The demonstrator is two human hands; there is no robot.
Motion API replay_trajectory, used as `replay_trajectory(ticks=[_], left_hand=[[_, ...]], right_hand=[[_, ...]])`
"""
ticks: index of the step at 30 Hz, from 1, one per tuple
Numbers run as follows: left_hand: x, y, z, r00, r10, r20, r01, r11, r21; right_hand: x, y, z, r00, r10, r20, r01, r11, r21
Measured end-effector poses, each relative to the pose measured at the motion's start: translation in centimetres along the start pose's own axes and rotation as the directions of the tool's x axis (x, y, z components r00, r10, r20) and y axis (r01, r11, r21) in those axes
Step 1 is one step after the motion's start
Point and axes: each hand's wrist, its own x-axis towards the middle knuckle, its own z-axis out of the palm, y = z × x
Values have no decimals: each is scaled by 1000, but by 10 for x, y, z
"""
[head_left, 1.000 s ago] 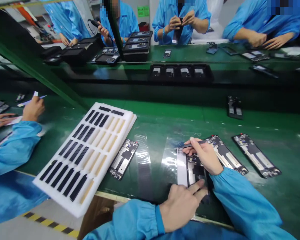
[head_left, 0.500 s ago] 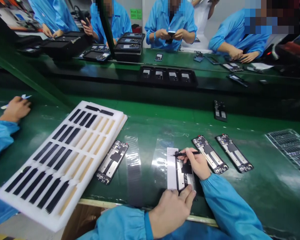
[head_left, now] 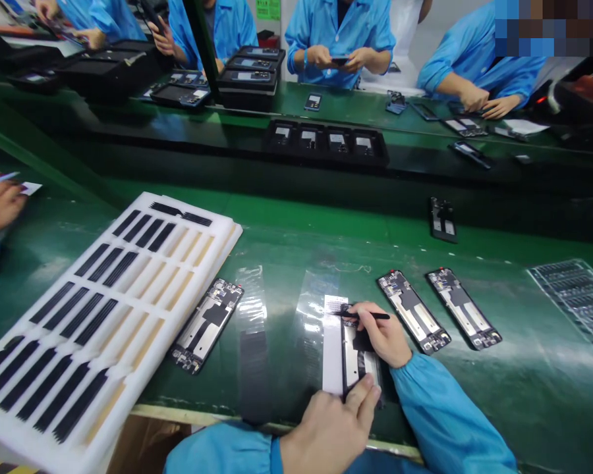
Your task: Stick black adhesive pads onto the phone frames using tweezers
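Observation:
My right hand (head_left: 385,336) pinches a pair of slim black tweezers (head_left: 375,316). Their tip points left, over the dotted top end of a narrow white label sheet (head_left: 333,355). Just right of that sheet lies an opened phone body (head_left: 350,352), its silvery inside facing up, partly hidden by my hands. My left hand (head_left: 329,428) rests on the phone's lower end with its fingers stretched out. Two similar phone bodies lie to the right, one nearer (head_left: 415,313) and one farther (head_left: 463,308). Another phone body (head_left: 207,326) lies at the left.
A white foam tray (head_left: 128,293) with rows of black strips fills the left. Clear film strips (head_left: 253,306) lie on the green mat. A clear sheet of small parts (head_left: 570,299) is at right. Co-workers in blue sit across the bench; another person's hand (head_left: 0,204) is at far left.
The camera view has shifted slightly, so the foam tray sits farther left and lower. The tweezers' tip still hovers over the label sheet's top end. My left hand stays on the phone body.

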Motion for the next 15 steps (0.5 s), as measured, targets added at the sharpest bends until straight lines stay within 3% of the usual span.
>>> replay_trajectory(ticks=[5,9,13,15], left_hand=[[-1,3,2,998,-59,10,59,998,-18],[2,5,-1,993,-100,67,103,994,-38],[2,-2,-15,985,-11,173,30,994,-109],[0,-9,-22,993,18,115,-2,991,-133]], right_hand=[[1,4,-5,994,-86,61,86,996,3],[1,3,-7,991,-88,101,86,996,18],[2,1,-8,990,-73,124,73,997,5],[2,-1,-9,990,-61,127,62,998,-2]])
